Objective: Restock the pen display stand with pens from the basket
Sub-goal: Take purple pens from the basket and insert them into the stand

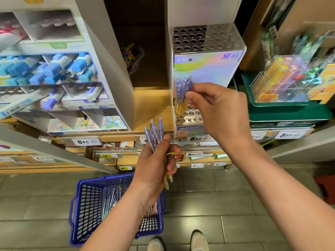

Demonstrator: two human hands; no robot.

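On the floor nearest, the basket [85, 205] held loose pens [110, 200]. Above it the left hand [154, 163] gripped a bundle [154, 133], long axes near upright, clickers up, tips down. Farther, the right hand [217, 109] pinched a clutch [183, 87] in its fingers [192, 98], likewise upright, tips seemingly entering the stand's [204, 67] lower holes. Its top holes [188, 38] stood empty, so most restocking remained.

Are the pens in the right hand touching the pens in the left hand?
Apart. The head view shows wooden shelf between the right pens, pinched by the right hand, and the left pens, gripped by the left hand.
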